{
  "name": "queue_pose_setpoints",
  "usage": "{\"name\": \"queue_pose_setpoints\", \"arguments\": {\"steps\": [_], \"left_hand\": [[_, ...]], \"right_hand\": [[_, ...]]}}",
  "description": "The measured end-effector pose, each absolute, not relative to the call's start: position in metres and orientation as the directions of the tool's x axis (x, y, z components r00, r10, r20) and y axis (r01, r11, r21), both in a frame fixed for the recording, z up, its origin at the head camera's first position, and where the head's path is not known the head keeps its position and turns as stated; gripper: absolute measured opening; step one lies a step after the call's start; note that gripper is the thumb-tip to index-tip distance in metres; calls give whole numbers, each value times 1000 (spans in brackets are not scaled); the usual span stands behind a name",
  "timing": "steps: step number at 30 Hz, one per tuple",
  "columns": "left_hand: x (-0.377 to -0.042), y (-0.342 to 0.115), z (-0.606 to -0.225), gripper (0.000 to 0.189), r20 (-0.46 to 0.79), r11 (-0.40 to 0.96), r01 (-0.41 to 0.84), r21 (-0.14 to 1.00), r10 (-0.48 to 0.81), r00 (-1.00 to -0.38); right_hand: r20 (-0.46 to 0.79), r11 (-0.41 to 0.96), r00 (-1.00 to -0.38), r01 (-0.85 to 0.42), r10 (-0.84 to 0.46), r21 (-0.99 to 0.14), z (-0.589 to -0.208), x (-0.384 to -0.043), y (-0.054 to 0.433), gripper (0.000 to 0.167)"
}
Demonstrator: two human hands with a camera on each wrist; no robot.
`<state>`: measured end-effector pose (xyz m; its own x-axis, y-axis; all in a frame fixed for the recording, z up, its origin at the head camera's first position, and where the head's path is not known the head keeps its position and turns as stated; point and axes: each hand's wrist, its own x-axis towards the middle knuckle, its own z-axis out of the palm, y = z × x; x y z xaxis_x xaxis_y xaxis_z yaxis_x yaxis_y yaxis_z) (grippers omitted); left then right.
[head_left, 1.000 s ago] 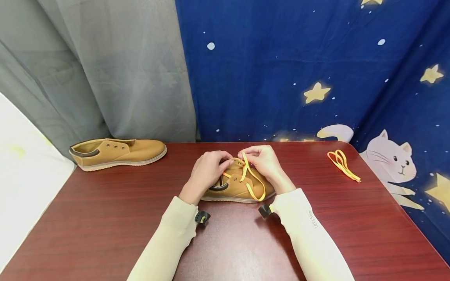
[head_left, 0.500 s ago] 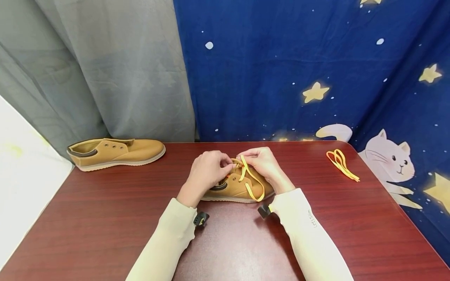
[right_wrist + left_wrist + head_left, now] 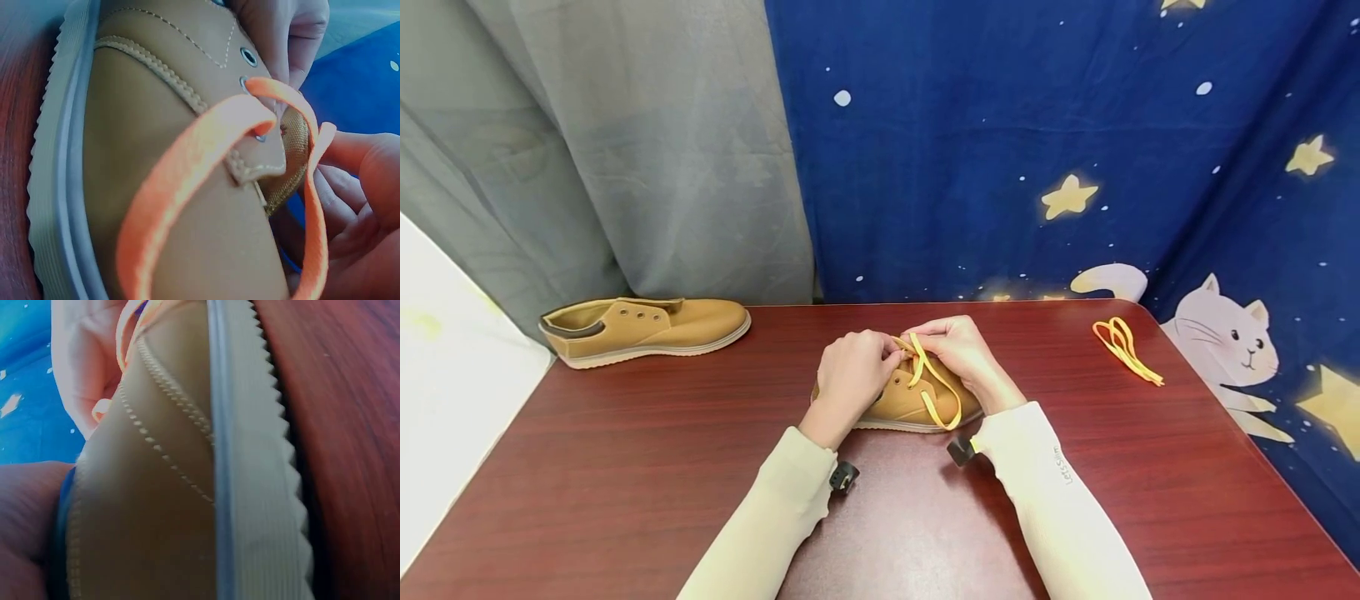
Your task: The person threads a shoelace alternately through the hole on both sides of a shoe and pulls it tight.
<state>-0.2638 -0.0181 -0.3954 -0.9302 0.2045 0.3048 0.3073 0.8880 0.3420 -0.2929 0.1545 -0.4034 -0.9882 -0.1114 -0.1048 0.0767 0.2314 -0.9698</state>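
Observation:
A tan lace-up shoe [image 3: 917, 408] rests on the table, toe to the right. A yellow shoelace [image 3: 953, 400], orange-tinted in the wrist views, runs through its near eyelets and forms a loose loop over the side. My left hand [image 3: 853, 371] lies over the shoe's opening, thumb and fingers pinching the lace by the tongue; its fingertips are mostly hidden. With bent fingers my right hand [image 3: 958, 346] holds the far eyelet flap, the lace crossing in front of the thumb. The right wrist view shows the lace [image 3: 181, 169] at the metal eyelets and my right hand [image 3: 369, 206] beside it.
A second tan shoe [image 3: 647, 329], unlaced, stands at the table's back left. Another yellow shoelace [image 3: 1126, 350] lies folded at the back right. The dark red table [image 3: 625, 467] ends at grey and blue curtains [image 3: 1000, 167].
My left hand has moved slightly right and in over the eyelets, covering more of the shoe's opening. My right hand stays nearly in place.

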Motion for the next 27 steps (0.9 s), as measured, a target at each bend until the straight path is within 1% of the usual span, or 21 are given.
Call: {"name": "queue_pose_setpoints", "arguments": {"steps": [3, 9, 13, 16, 19, 23, 27], "left_hand": [[-264, -20, -394, 14, 299, 881, 320, 348, 219, -929], [-263, -27, -387, 15, 268, 844, 363, 396, 272, -924], [-264, -33, -384, 14, 251, 836, 356, 417, 271, -929], [-265, -37, -383, 12, 240, 829, 372, 418, 295, -925], [-265, -39, -382, 11, 238, 827, 398, 398, 325, -915], [-264, -40, -380, 11, 253, 829, 435, 353, 363, -897], [-261, -45, -376, 16, 286, 837, 461, 294, 383, -878]], "right_hand": [[-103, 243, -981, 61, -162, -968, -403, -293, 157, 27], [-112, 277, -951, 30, -287, -960, -405, -294, 170, 30], [-65, 352, -932, -69, -356, -933, -412, -297, 177, 28], [-24, 390, -918, -145, -397, -909, -415, -298, 177, 26], [11, 396, -914, -187, -407, -899, -416, -297, 176, 25], [50, 400, -924, -213, -379, -892, -416, -297, 172, 21], [81, 432, -937, -232, -339, -872, -415, -297, 170, 18]]}}
